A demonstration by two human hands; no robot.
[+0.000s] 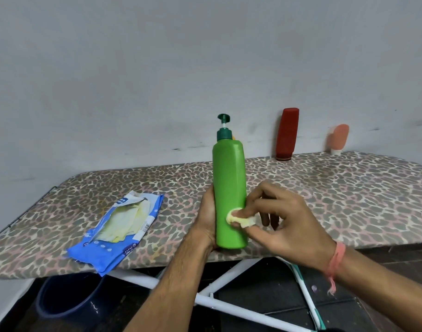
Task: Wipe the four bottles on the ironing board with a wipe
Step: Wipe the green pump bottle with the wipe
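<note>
While the left hand point(208, 216) holds the green bottle point(229, 197) upright at the ironing board's point(349, 200) near edge, the right hand point(279, 219) pinches a small wipe point(241, 218) against its side. The red bottle point(287, 134) and pink bottle point(339, 138) wait by the wall, probably not wiped yet. A fourth bottle hardly shows.

1. Left hand point(206, 218) grips green bottle point(229, 192) upright on board point(337, 188).
2. Right hand point(284, 221) presses wipe point(238, 218) against it.
3. Wipe pack point(118, 230) lies left.
4. Red bottle point(287, 134) and pink bottle point(339, 138) stand behind.
</note>
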